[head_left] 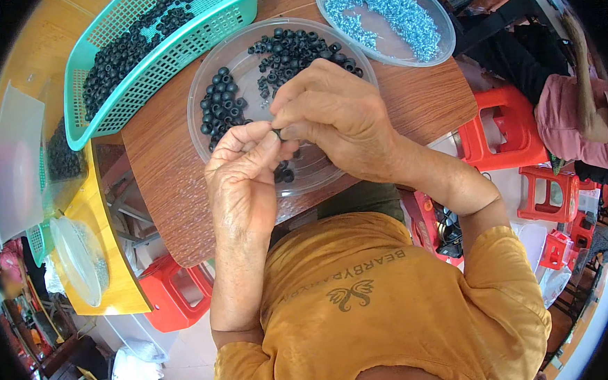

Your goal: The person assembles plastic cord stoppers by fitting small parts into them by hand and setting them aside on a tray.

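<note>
Head view: left hand [242, 174] and right hand [333, 115] meet at centre, fingertips pinched shut together on a small black ring [277, 133] over the clear plastic bowl [204, 91] of black rings, teal basket [163, 56] at 11 o'clock, screw bowl [448, 38] at 1 o'clock.

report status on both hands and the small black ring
Left hand and right hand both pinch small black rubber ring. Over clear round plastic dish. Nothing blocking.
</note>
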